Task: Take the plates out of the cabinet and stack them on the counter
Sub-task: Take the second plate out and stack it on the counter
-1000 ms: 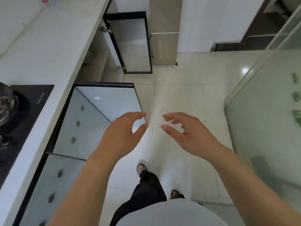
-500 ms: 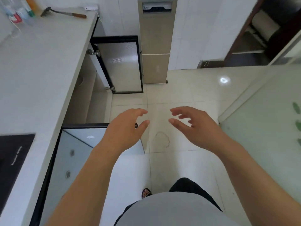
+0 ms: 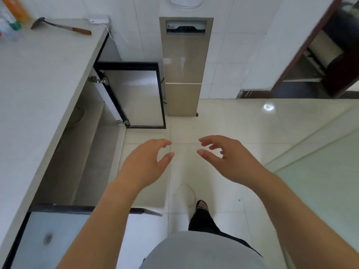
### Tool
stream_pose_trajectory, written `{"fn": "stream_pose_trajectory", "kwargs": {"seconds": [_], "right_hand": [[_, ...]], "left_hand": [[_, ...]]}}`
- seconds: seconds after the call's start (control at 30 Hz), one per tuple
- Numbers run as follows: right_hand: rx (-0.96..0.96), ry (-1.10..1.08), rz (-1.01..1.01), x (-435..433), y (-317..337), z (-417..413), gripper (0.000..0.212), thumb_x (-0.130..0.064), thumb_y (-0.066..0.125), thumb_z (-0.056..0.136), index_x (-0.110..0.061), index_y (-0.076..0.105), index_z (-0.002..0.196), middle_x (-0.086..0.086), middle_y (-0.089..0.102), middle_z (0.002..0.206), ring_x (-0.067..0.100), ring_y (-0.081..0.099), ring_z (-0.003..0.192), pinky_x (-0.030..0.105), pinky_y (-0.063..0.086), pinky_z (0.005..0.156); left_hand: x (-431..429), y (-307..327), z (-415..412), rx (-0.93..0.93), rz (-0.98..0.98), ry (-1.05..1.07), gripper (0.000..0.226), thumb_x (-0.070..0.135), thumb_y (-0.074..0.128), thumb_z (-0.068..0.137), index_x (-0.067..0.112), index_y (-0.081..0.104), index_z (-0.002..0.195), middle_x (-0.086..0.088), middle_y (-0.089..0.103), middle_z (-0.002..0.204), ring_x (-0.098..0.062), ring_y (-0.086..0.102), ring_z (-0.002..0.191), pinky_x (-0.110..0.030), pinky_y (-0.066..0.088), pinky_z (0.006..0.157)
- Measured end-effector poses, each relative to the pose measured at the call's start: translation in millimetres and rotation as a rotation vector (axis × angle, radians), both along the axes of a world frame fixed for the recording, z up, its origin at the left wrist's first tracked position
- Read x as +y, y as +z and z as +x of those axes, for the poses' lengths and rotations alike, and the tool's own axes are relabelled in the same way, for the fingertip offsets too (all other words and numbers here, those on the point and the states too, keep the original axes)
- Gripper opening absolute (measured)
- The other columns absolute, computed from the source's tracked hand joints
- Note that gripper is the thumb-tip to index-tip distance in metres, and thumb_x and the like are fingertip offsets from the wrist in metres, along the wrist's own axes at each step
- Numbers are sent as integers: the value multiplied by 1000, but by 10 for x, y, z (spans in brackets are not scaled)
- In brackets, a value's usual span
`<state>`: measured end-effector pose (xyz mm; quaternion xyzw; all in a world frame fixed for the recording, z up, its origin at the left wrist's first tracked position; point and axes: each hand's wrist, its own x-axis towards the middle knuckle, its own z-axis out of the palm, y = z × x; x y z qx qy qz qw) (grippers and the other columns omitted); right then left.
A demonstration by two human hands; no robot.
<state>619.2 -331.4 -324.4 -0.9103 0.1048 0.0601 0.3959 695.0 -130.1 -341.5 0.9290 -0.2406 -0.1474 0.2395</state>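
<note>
My left hand (image 3: 145,162) and my right hand (image 3: 227,158) hover over the tiled floor, both empty with fingers curled apart. To their left the cabinet (image 3: 85,152) under the white counter (image 3: 38,84) stands open, showing pale shelves. Its far door (image 3: 136,98) with frosted glass swings out toward the floor. A rounded white shape (image 3: 80,115), possibly a plate or bowl, shows at the cabinet's back under the counter edge; most of the interior is hidden.
A second cabinet door (image 3: 58,235) juts out at lower left. A tall beige water dispenser (image 3: 184,70) stands against the tiled wall. A cleaver (image 3: 60,28) and bottles (image 3: 11,18) lie at the counter's far end. A doorway (image 3: 320,55) opens right; a glass panel (image 3: 320,171) runs along the right.
The view has moved forward along the counter; the stove has left the frame and the open cabinet has come beside me. Both hands stay raised, empty and apart.
</note>
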Motion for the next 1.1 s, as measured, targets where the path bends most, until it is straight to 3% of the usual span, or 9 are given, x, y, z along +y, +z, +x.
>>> {"fn": "stream_pose_trajectory", "kwargs": {"seconds": [0.27,0.6,1.1], "right_hand": [[-22,161,-48,-717,14,1177,40,-50,51,87,-31,55,122,-17,59,116,3,55,102,23,45,90],[17,479,-20,-299,-124,2494,39,-52,50,87,-35,53,121,-21,57,116,0,52,104,22,42,92],[-77,567,-121,530,122,4772,41,-46,50,88,-30,50,125,-16,55,117,2,51,104,21,39,88]], "left_hand": [[-835,65,835,-11,-39,134,38,44,46,92,36,47,129,15,53,128,-6,49,115,-23,37,95],[-197,-135,1661,32,-8,470,38,41,48,92,32,49,129,13,54,129,-7,51,114,-21,35,92],[664,75,3734,-2,-69,555,39,39,48,92,28,49,129,7,54,131,-11,50,118,-34,42,101]]}}
